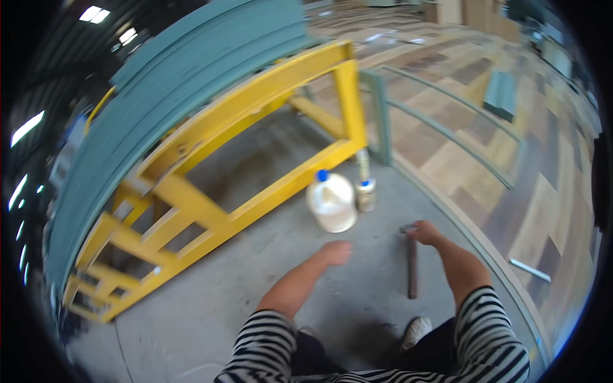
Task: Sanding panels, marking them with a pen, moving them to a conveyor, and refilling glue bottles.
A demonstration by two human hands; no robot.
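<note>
My right hand [426,232] is closed at the head end of a hammer [412,268]. The hammer's dark brown handle points back toward my feet. To its left, my left hand [336,253] is held over the concrete floor with curled fingers; whatever may be inside them is hidden. Just beyond that hand stands a white plastic jug [333,207] with a blue cap. Beside the jug is a smaller bottle [366,195], also with blue at its top.
A yellow metal frame [281,198] on the left carries a tall stack of blue-green boards [211,57]. On the right, a thin green-grey frame [447,134] borders a patterned wood floor [434,172]. A short blue-green block [500,94] and a pale strip [530,270] lie there.
</note>
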